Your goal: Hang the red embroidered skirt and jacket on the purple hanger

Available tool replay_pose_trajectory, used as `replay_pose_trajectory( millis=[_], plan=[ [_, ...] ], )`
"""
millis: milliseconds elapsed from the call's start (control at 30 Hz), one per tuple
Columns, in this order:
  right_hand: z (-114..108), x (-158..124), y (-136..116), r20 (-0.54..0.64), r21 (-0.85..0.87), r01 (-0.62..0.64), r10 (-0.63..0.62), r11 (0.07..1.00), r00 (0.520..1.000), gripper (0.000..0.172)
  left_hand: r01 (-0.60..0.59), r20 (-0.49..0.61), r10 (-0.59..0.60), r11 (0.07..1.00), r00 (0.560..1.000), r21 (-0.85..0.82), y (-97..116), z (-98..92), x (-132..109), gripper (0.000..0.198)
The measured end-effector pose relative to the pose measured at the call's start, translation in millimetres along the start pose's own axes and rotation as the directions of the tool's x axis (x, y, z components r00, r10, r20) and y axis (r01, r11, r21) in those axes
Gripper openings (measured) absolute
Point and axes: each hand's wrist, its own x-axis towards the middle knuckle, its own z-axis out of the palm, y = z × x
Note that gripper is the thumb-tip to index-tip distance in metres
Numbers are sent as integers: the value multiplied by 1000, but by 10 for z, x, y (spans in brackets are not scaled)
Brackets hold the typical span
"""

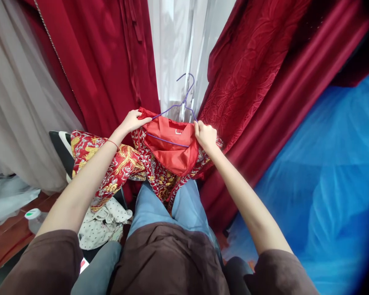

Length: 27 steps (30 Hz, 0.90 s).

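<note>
A red garment (169,149) with gold and silver embroidery lies across my knees, its plain red lining facing up. A thin purple wire hanger (184,102) sits inside its neck, the hook pointing up. My left hand (133,121) pinches the garment's left shoulder, fingers closed on the cloth. My right hand (205,135) grips the right shoulder over the end of the hanger. An embroidered sleeve (110,164) trails off to the left.
Dark red garments (104,61) hang left and right of a white sheer curtain (178,45). Blue plastic sheeting (332,176) fills the right side. A spotted white cloth (103,225) and a capped plastic bottle (35,219) lie low on the left by the wooden floor.
</note>
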Motion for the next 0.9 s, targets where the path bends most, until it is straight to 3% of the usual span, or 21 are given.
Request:
replay_pose_trajectory(
  millis=[133, 300, 400, 467, 533, 600, 633, 733, 833, 900],
  plan=[
    [-3, 15, 24, 3, 27, 4, -5, 1000, 1000, 48, -33, -72, 42, 992, 996, 124, 38, 86, -9, 50],
    [11, 36, 74, -17, 95, 8, -6, 995, 1000, 47, -44, -61, 55, 985, 997, 169, -32, 116, -40, 53],
    [56, 84, 194, -31, 246, 50, -44, 968, 999, 42, -58, -108, 81, 979, 991, 194, -48, 174, -69, 53],
    [120, 151, 344, -73, 443, 122, -100, 888, 992, 38, -69, -139, 100, 974, 985, 215, -47, 237, -72, 53],
    [206, 246, 556, -142, 645, 175, -108, 744, 984, 33, -78, -155, 115, 970, 981, 229, -47, 309, -56, 53],
    [294, 347, 819, -165, 757, 157, -47, 634, 985, 32, -84, -152, 121, 970, 981, 227, -54, 373, -30, 53],
    [333, 389, 962, -148, 770, 122, -10, 626, 989, 32, -86, -145, 120, 972, 982, 221, -61, 397, -16, 53],
    [410, 426, 1396, -71, 624, 8, 47, 781, 996, 38, -79, -131, 105, 978, 986, 191, -91, 424, 8, 56],
    [437, 318, 1785, 36, 234, -6, -3, 972, 999, 54, -73, -135, 97, 982, 986, 172, -118, 402, 1, 56],
    [438, 207, 2008, 100, 3, 35, -35, 999, 994, 65, -73, -145, 98, 983, 985, 169, -125, 384, -11, 55]
  ],
)
